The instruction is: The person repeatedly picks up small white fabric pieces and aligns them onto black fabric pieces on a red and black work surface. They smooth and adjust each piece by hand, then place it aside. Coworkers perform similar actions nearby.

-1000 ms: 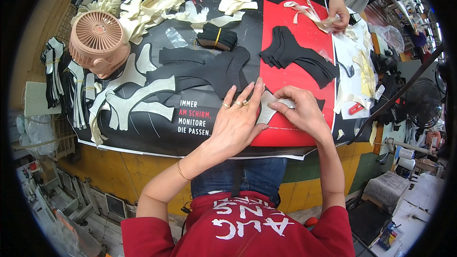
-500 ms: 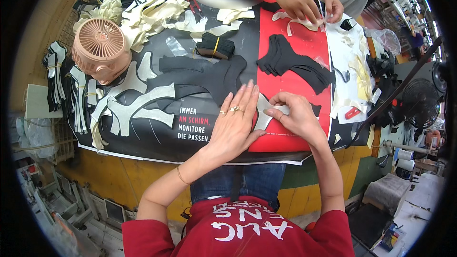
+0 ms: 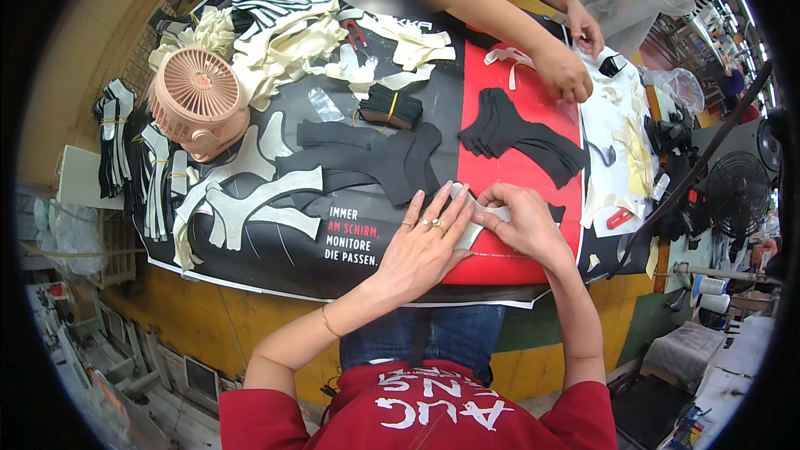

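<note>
My left hand (image 3: 429,237) lies flat, fingers stretched, over a light-grey fabric piece (image 3: 470,238) on the mat. Beside it, my right hand (image 3: 521,223) pinches the piece's right edge between thumb and fingers. Most of the piece is hidden under both hands. Just beyond my left fingertips are overlapping black fabric pieces (image 3: 387,162). More light-grey branched pieces (image 3: 265,196) lie to the left, and a stack of black cut pieces (image 3: 521,133) rests on the mat's red part (image 3: 533,246).
A pink fan (image 3: 200,100) stands at the left beside heaped cream scraps (image 3: 275,62). A black bundle (image 3: 392,107) with a yellow band sits near the middle. Across the table, a co-worker's hands (image 3: 563,75) reach over the red area. A red-handled tool (image 3: 618,217) lies right.
The view has shifted slightly. My hands stay on the grey piece, the right one still pinching its edge. One co-worker's hand has left a cream strip and moved nearer, toward the right.
</note>
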Motion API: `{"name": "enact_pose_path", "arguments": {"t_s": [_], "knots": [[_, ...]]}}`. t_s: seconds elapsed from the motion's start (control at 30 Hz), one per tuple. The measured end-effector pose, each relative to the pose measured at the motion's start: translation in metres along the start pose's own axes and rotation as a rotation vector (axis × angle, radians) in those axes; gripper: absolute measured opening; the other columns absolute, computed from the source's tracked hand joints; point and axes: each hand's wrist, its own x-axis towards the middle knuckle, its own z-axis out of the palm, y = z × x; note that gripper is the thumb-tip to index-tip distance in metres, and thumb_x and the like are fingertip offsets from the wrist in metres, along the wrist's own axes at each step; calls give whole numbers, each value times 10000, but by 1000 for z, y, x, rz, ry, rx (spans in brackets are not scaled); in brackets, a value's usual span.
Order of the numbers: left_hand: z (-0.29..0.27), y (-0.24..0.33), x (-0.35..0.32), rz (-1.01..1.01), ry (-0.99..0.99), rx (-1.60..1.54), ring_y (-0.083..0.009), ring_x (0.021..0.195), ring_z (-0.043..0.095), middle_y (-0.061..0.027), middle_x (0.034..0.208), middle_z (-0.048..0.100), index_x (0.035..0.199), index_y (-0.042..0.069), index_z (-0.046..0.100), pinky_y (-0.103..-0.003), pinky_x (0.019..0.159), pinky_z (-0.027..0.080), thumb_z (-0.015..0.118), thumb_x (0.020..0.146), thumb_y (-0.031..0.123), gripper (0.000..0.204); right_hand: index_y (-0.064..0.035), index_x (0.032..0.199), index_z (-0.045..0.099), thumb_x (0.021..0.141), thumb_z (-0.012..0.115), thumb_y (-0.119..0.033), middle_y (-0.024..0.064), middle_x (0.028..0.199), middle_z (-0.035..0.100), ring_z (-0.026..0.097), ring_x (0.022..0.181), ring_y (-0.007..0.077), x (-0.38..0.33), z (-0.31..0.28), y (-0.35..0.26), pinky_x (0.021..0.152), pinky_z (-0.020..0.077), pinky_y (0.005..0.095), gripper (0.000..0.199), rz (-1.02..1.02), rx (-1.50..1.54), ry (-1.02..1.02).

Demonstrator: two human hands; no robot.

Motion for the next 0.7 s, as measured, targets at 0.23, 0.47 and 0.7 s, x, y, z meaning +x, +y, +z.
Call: {"name": "enact_pose_path", "arguments": {"t_s": [0.23, 0.47, 0.7], "knots": [[-4, 0, 5, -15, -103, -27, -364, 1447, 335, -210, 1545, 376, 1447, -13, 437, -522, 1180, 250, 595, 954, 334, 624, -60, 994, 701, 831, 753, -343, 137, 964, 732, 696, 946, 342, 2, -2, -2, 813, 533, 463, 330, 127, -67, -74], [-16, 2, 8, 30, -100, 18, -375, 1419, 372, -223, 1525, 394, 1401, -21, 471, -528, 1165, 271, 621, 932, 323, 601, -66, 918, 702, 757, 779, -556, 151, 860, 728, 707, 896, 339, -10, -22, 5, 771, 534, 460, 522, 253, -170, -5], [-20, 1, 9, 47, -132, 46, -374, 1422, 368, -228, 1512, 406, 1372, -6, 490, -536, 1174, 245, 624, 928, 330, 572, -70, 926, 733, 786, 752, -574, 133, 861, 730, 708, 871, 324, -23, -26, 30, 773, 537, 441, 523, 229, -54, 23]]}}
